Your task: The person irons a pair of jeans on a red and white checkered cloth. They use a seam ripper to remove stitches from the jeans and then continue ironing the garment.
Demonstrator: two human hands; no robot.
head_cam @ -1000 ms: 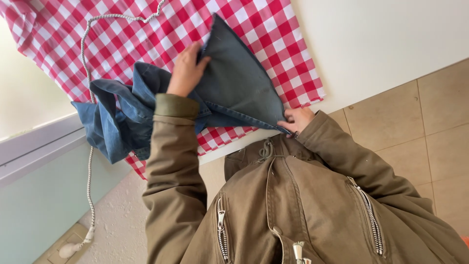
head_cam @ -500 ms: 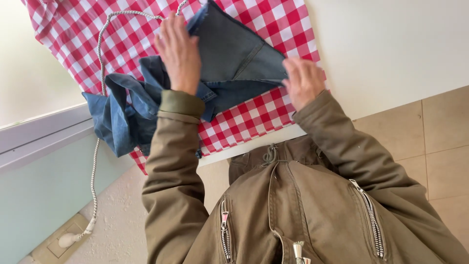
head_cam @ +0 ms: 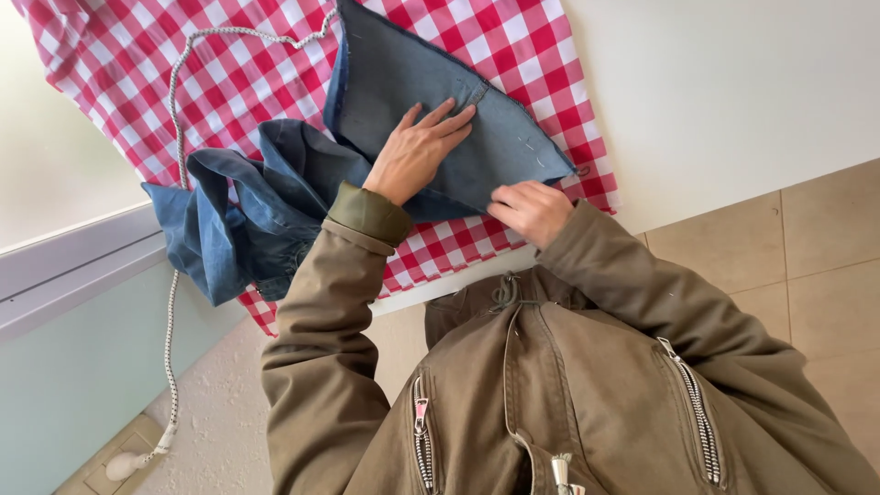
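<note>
The jeans [head_cam: 403, 119] lie on a board with a red-and-white checked cover [head_cam: 119, 82]. One leg is spread flat toward 12 o'clock, and the rest of the denim is bunched at 9 o'clock, where it hangs a little over the board's edge.

The left hand [head_cam: 417, 151] lies flat on the spread leg, palm down, with the fingers [head_cam: 449, 117] stretched out and slightly apart, pointing to 1 o'clock. It grips nothing.

The right hand [head_cam: 532, 209] is at 4 o'clock from the left one, near the lower edge of the leg. Its fingers are curled and close together on the denim edge (whether they pinch the cloth I cannot tell).

A braided white cord [head_cam: 174, 275] runs from 12 o'clock across the cover and down to a plug [head_cam: 124, 463] at 7 o'clock. Both arms wear an olive jacket [head_cam: 550, 403]. A tiled floor [head_cam: 807, 247] is at 3 o'clock.
</note>
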